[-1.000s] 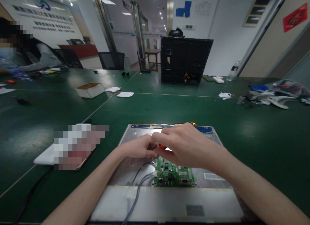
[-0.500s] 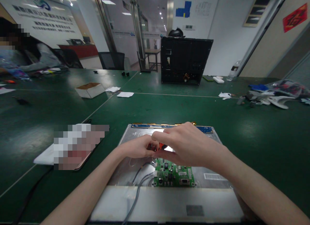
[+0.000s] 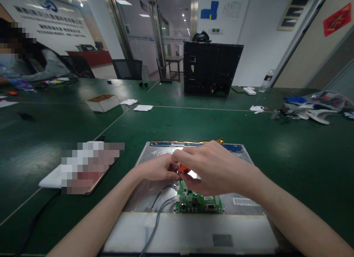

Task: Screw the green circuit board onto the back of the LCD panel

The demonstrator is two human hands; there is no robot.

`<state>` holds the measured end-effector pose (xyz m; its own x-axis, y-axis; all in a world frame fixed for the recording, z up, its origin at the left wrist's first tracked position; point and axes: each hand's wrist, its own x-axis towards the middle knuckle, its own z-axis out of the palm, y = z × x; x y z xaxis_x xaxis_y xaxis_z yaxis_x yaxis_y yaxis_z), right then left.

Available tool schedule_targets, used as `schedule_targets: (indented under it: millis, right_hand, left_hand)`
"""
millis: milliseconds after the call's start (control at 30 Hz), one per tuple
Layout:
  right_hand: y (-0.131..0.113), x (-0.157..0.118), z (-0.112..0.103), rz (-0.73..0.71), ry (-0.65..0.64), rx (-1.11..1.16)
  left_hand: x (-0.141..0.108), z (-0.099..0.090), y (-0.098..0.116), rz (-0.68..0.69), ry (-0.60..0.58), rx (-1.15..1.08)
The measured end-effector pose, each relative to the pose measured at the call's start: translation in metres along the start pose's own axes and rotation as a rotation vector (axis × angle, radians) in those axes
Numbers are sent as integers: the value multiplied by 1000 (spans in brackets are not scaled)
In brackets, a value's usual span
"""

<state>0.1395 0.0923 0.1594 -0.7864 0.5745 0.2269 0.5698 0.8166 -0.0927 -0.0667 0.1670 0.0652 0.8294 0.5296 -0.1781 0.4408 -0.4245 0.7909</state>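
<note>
In front of me lies a silver display panel (image 3: 193, 231), its back facing up, with a green circuit board (image 3: 198, 203) on it and a narrow blue board (image 3: 233, 147) along the far edge. My right hand (image 3: 212, 168), above the green board, is closed on what looks like a screwdriver (image 3: 184, 169) with an orange-and-black handle; its tip is hidden. My left hand (image 3: 160, 166) touches the same spot from the left, its fingers bent together over something dark and reddish that I cannot make out. Grey cables (image 3: 156, 227) run from the board's left side toward me.
A phone-like slab (image 3: 95, 187), partly pixelated, lies on the left with a black cable. Farther back are an open cardboard box (image 3: 103, 103), paper pieces, a black monitor-like unit (image 3: 212, 68), a bottle (image 3: 267, 82) and clutter at right. Another person (image 3: 49, 63) sits far left.
My right hand's fingers have shifted and rolled slightly around the orange handle, so more of it shows. The left hand and the panel are nearly unmoved.
</note>
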Motion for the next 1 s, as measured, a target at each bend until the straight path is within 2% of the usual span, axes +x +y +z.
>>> schedule_targets:
  millis: [133, 267, 500, 833, 1000]
  right_hand:
    - [2, 1, 0, 29, -1, -14]
    - [1, 1, 0, 64, 2, -41]
    - [0, -1, 1, -5, 44, -27]
    - [3, 1, 3, 79, 24, -61]
    - [0, 1, 4, 49, 45, -59]
  left_hand:
    - [1, -1, -1, 31, -42, 12]
    - [2, -1, -3, 59, -35, 48]
    - [1, 0, -2, 36, -35, 66]
    - [3, -1, -7, 61, -33, 97]
    - [1, -1, -7, 31, -27, 116]
